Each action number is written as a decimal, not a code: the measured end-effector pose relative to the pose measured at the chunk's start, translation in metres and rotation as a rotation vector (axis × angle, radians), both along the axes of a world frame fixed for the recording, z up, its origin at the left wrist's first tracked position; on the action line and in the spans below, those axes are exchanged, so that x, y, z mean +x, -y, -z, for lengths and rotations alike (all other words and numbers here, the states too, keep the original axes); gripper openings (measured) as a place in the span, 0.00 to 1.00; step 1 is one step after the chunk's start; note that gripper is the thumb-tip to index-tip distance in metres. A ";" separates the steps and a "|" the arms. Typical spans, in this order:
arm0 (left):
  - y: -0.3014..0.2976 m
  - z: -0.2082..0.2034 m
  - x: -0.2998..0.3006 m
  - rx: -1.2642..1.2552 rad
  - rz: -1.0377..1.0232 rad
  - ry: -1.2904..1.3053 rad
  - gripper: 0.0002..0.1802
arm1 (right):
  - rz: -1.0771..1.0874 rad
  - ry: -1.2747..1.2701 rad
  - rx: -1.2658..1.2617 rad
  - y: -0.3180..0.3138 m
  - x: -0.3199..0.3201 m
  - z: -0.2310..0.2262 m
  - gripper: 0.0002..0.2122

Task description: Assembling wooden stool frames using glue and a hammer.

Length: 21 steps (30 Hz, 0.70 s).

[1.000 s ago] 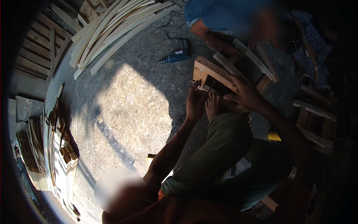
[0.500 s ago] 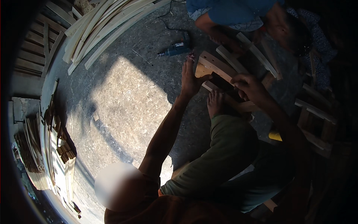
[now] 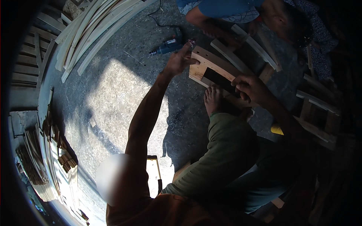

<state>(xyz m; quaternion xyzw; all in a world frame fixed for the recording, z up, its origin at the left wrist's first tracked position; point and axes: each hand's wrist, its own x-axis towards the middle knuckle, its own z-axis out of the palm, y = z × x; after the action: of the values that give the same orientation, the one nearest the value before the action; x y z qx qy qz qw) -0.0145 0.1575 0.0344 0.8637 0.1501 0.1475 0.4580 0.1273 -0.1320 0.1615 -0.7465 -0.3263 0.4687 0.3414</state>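
Observation:
A wooden frame (image 3: pixel 215 62) of pale planks, with dark holes along its top rail, lies on the floor ahead of me. My left hand (image 3: pixel 178 63) is at its left end, thumb on the end block and fingers reaching round the corner. Over the frame's right part, my right hand (image 3: pixel 247 88) is closed with curled fingers; what they hold, if anything, is hidden in shadow. My bare foot (image 3: pixel 213 98) presses against the near rail. Just beyond my left hand lies a dark teal power drill (image 3: pixel 169 46) with its cord.
Another person in a blue shirt (image 3: pixel 226 9) bends over wooden slats (image 3: pixel 256 47) at the far right. Long pale strips (image 3: pixel 100 32) are piled at the far left, more wood (image 3: pixel 66 154) at the left. A second frame (image 3: pixel 318 101) and a yellow object (image 3: pixel 276 129) lie right.
My left hand has moved left and onto the frame's end, uncovering more of its opening. My right hand stays curled over the frame. The view has shifted slightly.

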 end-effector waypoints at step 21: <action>0.024 0.012 0.010 0.018 -0.022 0.226 0.58 | -0.011 0.173 -0.104 0.046 0.007 -0.033 0.08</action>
<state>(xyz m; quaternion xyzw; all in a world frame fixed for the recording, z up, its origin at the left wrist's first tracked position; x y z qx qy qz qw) -0.0041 0.1333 0.0228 0.8440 0.1055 0.2504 0.4624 0.1339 -0.1779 0.1946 -0.7991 -0.3340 0.4205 0.2702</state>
